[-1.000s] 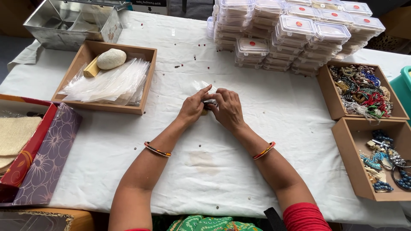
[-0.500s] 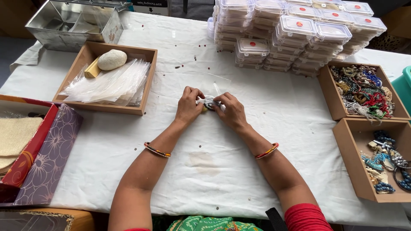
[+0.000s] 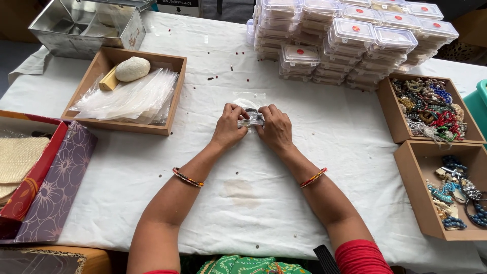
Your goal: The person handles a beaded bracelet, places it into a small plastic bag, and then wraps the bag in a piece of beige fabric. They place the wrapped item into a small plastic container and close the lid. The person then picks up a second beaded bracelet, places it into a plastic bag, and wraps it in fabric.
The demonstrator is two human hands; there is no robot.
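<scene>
A small clear plastic pouch (image 3: pixel 249 104) is pinched at mid-table between the left hand (image 3: pixel 229 127) and the right hand (image 3: pixel 276 128), both bent fingers-down onto it. A dark beaded piece (image 3: pixel 253 119) is seen through the film, just between the thumbs. The pouch is laid flat on the white cloth (image 3: pixel 253 203), which is creased and faintly stained nearer the body. Thin striped bangles are worn on both wrists. To the left, a wooden tray (image 3: pixel 172 96) is filled with a slack heap of glossy clear bags (image 3: pixel 132 99), weighed down by a smooth pale stone (image 3: pixel 132 68). Stacked lidded plastic boxes (image 3: pixel 350 40) are ranged at the far edge. On the right, two wooden trays (image 3: pixel 401 152) are loaded with tangled, many-coloured bead jewellery.
</scene>
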